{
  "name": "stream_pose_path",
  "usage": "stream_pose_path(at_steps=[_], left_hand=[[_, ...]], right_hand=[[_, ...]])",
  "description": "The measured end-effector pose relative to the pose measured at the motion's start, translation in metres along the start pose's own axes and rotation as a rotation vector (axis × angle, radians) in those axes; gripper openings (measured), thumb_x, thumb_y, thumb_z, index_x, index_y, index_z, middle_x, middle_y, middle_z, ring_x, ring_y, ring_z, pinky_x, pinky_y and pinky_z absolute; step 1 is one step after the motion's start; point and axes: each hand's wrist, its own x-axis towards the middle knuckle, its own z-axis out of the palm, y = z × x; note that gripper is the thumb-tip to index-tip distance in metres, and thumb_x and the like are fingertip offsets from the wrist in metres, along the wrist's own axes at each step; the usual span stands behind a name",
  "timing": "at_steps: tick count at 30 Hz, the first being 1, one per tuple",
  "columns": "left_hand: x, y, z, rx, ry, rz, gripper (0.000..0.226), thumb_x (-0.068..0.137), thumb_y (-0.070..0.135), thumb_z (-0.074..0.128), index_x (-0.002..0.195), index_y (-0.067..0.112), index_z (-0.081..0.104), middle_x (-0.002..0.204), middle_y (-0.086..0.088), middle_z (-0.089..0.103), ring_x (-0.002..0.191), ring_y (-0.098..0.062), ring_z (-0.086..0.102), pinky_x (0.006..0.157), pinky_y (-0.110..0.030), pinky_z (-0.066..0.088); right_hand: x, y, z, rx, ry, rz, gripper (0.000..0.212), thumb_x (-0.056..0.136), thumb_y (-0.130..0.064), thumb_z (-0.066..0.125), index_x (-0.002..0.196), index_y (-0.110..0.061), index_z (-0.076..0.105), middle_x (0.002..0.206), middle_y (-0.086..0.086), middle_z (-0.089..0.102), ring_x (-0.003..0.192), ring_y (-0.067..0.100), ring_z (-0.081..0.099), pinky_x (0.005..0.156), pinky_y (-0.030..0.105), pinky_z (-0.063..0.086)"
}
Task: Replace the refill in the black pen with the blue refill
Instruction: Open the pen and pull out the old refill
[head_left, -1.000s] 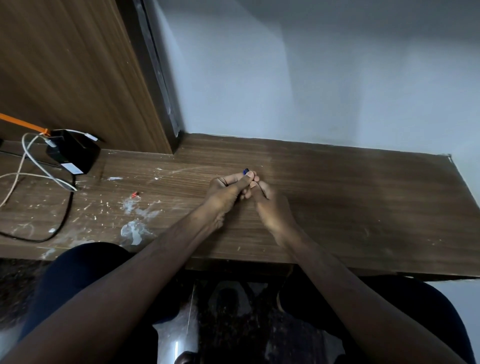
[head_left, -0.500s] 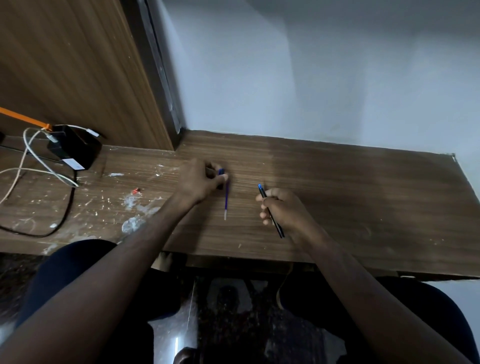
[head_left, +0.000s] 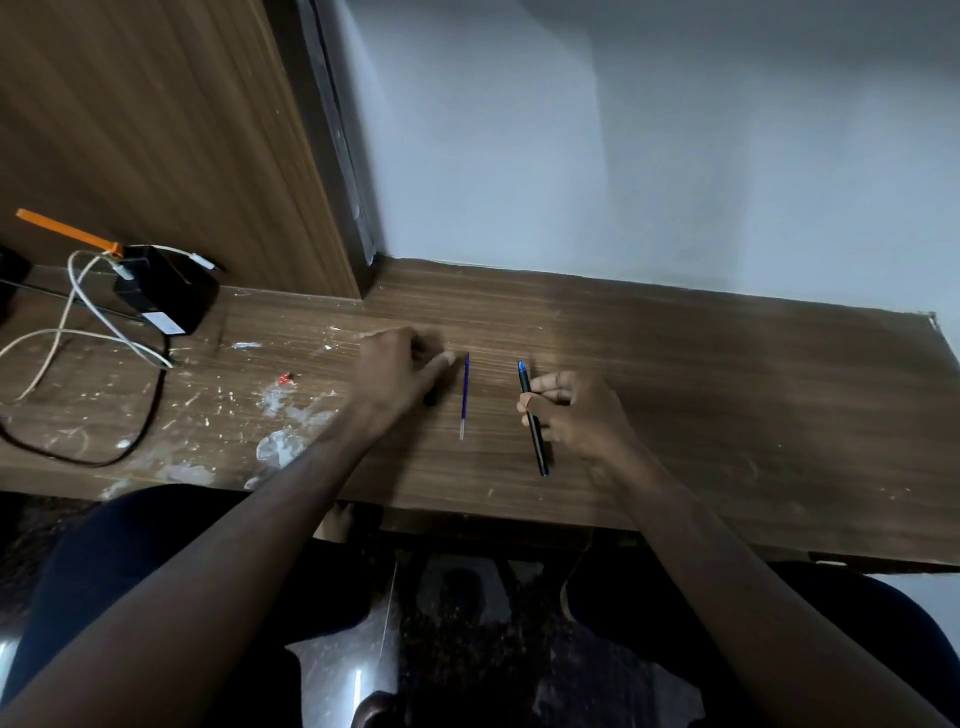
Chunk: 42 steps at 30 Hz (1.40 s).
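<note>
The right hand (head_left: 576, 415) grips the black pen (head_left: 533, 421), a slim dark barrel with a blue tip pointing away. Just left of that grip, the blue refill (head_left: 465, 397), a thin straight tube with a pale near end, lies on the wood-grain desk (head_left: 727, 415). The left hand (head_left: 400, 374) is loosely curled beside it; whether it touches the refill is unclear.
</note>
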Motion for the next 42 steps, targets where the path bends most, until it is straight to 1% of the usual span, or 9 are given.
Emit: stream_pose_path(at_steps=[4,7,9,15,24,30,34,38,42], left_hand=[[-0.009,0.025,0.006,-0.560,-0.349,0.023,0.032,0.106,0.042,0.059,0.109,0.020,0.082,0.100,0.005,0.081,0.086,0.005,0.066,0.088,-0.031,0.050],[-0.021,0.038,0.024,-0.801,-0.527,0.046,0.028,0.110,0.027,0.055,0.123,0.017,0.078,0.108,-0.003,0.083,0.102,-0.011,0.073,0.095,-0.029,0.055],[-0.022,0.040,0.032,-0.902,-0.504,0.006,0.026,0.106,0.020,0.062,0.125,0.010,0.078,0.115,-0.012,0.082,0.110,-0.027,0.076,0.101,-0.041,0.057],[-0.019,0.036,0.035,-1.018,-0.426,-0.071,0.021,0.101,0.024,0.071,0.117,0.017,0.081,0.114,-0.002,0.083,0.110,-0.011,0.078,0.090,-0.023,0.060],[-0.027,0.045,0.043,-1.027,-0.264,-0.114,0.013,0.097,0.023,0.077,0.105,0.017,0.085,0.100,-0.003,0.085,0.089,-0.005,0.073,0.088,-0.024,0.056],[-0.026,0.045,0.040,-0.991,-0.286,-0.086,0.013,0.099,0.020,0.073,0.107,0.016,0.083,0.093,0.003,0.085,0.089,-0.009,0.074,0.091,-0.024,0.059],[-0.027,0.044,0.038,-0.984,-0.296,-0.104,0.019,0.098,0.023,0.074,0.112,0.013,0.083,0.103,-0.005,0.085,0.095,-0.012,0.075,0.096,-0.024,0.059],[-0.025,0.045,0.038,-1.010,-0.265,-0.105,0.024,0.099,0.019,0.072,0.117,0.004,0.080,0.111,-0.014,0.082,0.092,-0.012,0.070,0.088,-0.020,0.059],[-0.024,0.045,0.039,-1.024,-0.266,-0.130,0.024,0.099,0.018,0.072,0.117,0.004,0.079,0.105,-0.007,0.084,0.083,-0.005,0.068,0.084,-0.020,0.058]], right_hand=[[0.001,-0.007,0.003,0.227,-0.095,0.084,0.031,0.103,-0.012,0.069,0.132,-0.005,0.067,0.110,0.011,0.081,0.095,0.020,0.079,0.099,0.042,0.063],[0.001,-0.008,0.007,0.325,-0.162,0.114,0.031,0.104,-0.009,0.065,0.134,0.000,0.066,0.105,0.011,0.079,0.091,0.018,0.076,0.096,0.039,0.061],[0.002,-0.006,0.008,0.369,-0.177,0.129,0.031,0.104,-0.009,0.066,0.134,0.000,0.066,0.105,0.013,0.079,0.094,0.020,0.077,0.097,0.040,0.063],[0.002,0.000,0.000,0.218,-0.346,0.115,0.023,0.105,-0.013,0.065,0.124,-0.002,0.073,0.105,0.014,0.082,0.088,0.014,0.081,0.078,0.024,0.066],[0.008,0.004,0.002,-0.222,0.050,-0.121,0.038,0.061,-0.044,0.103,0.074,-0.018,0.078,0.059,-0.007,0.077,0.052,0.007,0.075,0.053,0.017,0.059],[0.014,0.003,-0.001,-0.153,-0.225,0.008,0.035,0.093,-0.064,0.064,0.088,-0.035,0.083,0.118,0.019,0.079,0.118,0.037,0.073,0.110,0.060,0.054],[0.014,0.008,-0.001,-0.181,-0.089,-0.028,0.007,0.087,-0.044,0.084,0.085,-0.038,0.084,0.101,-0.006,0.083,0.101,0.013,0.076,0.098,0.039,0.061],[0.015,0.005,0.003,-0.095,-0.093,0.022,0.046,0.082,-0.051,0.087,0.117,-0.022,0.078,0.112,0.000,0.080,0.105,0.015,0.076,0.098,0.043,0.064],[0.011,0.003,0.006,-0.177,-0.215,0.021,0.032,0.098,-0.050,0.069,0.118,-0.028,0.081,0.120,0.013,0.079,0.115,0.030,0.074,0.101,0.049,0.062]])
